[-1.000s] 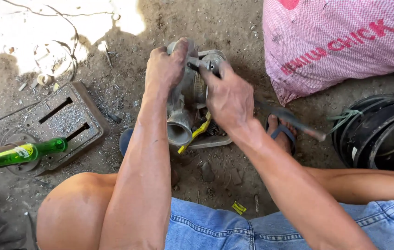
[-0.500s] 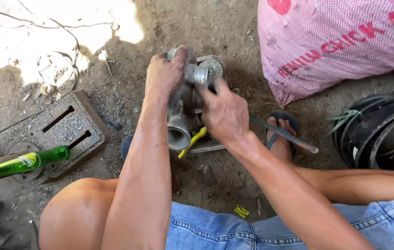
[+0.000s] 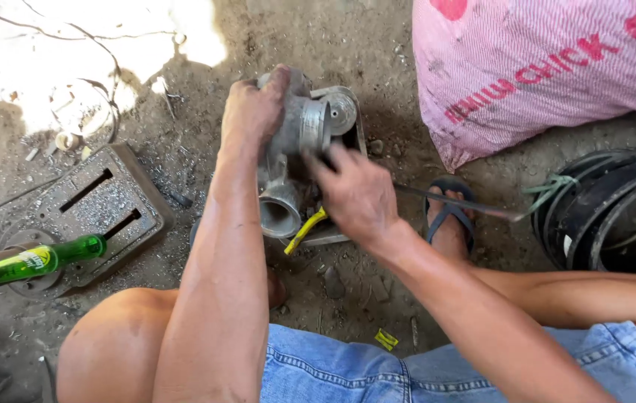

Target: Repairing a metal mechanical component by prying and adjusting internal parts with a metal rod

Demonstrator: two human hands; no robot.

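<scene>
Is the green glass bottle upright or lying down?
Lying down: the green glass bottle rests on its side across the slotted metal plate, neck pointing right.

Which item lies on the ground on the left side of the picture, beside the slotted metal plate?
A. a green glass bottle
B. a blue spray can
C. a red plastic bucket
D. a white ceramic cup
A: a green glass bottle lies on its side against the slotted metal plate.
</scene>
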